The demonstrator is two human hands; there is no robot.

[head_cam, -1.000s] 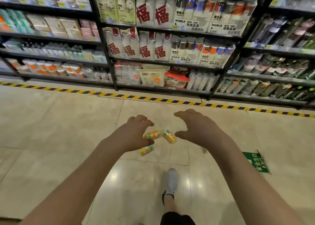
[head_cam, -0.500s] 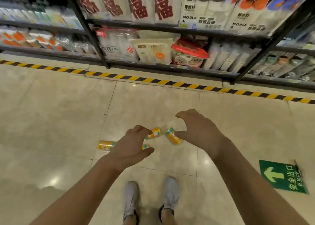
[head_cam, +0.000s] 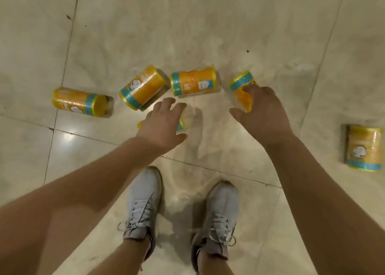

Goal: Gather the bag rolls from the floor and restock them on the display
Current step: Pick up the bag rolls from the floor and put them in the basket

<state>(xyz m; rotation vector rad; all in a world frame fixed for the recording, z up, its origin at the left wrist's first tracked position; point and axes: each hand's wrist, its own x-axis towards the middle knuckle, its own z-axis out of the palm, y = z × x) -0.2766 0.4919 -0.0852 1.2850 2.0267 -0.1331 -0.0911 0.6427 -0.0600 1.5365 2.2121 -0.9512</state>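
The view has been tipped down from the shop shelves onto the beige tiled floor [head_cam: 208, 25]. Six orange cylindrical bag rolls [head_cam: 193, 81] with teal bands are now seen, where four at most were seen before. The left hand [head_cam: 164, 127] has been lowered over one roll [head_cam: 184, 123], the right hand [head_cam: 262, 112] onto another roll [head_cam: 241, 87]. Both grey lace-up shoes [head_cam: 143, 204] are now shown in full.

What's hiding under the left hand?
A yellow bag roll on the floor, only its ends peeking out. The left hand covers its middle, so any label is hidden.
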